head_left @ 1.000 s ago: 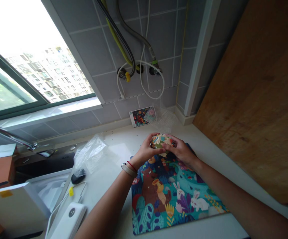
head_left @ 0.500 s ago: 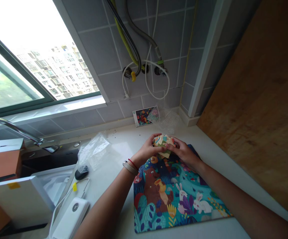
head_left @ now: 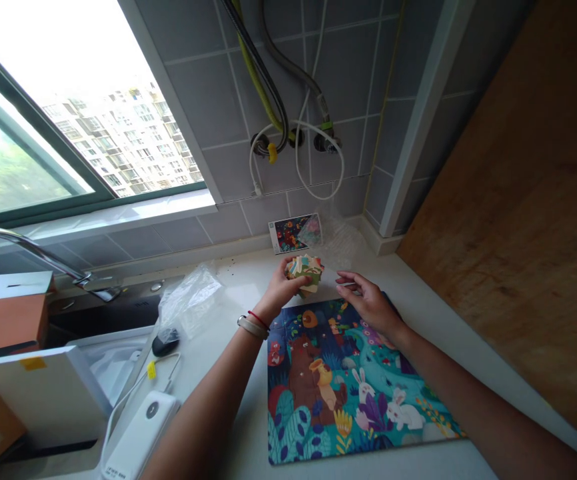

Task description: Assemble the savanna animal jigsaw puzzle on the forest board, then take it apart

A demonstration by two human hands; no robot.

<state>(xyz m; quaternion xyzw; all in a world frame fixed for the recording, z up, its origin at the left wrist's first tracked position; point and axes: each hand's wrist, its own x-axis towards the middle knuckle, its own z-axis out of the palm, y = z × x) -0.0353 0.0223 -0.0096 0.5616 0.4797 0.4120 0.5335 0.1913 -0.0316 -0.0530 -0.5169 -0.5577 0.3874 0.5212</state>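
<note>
Change: We see the right hand now apart from the stack of jigsaw pieces, which both hands cupped moments ago.
What it means: The left hand alone bears the stack now, and the right hand is free.
Left fingers: We see the fingers curled snugly around the stack's near side, holding it.
Right fingers: We see them spread loosely and slightly curled, empty, their tips just beside the stack but not touching it.
Stack: It sits in the left hand, above the white countertop, just past the top edge of the assembled jigsaw puzzle. We cannot tell how many pieces it holds.
Things about the hands: The puzzle, showing a bear and white rabbits, lies below both hands. A small picture card leans against the wall behind the stack, with a clear plastic sleeve beside it.
Rest: We see a crumpled plastic bag, a black computer mouse and a white power bank left of the puzzle. A chrome faucet stands further left, and a wooden board rises at the right.
</note>
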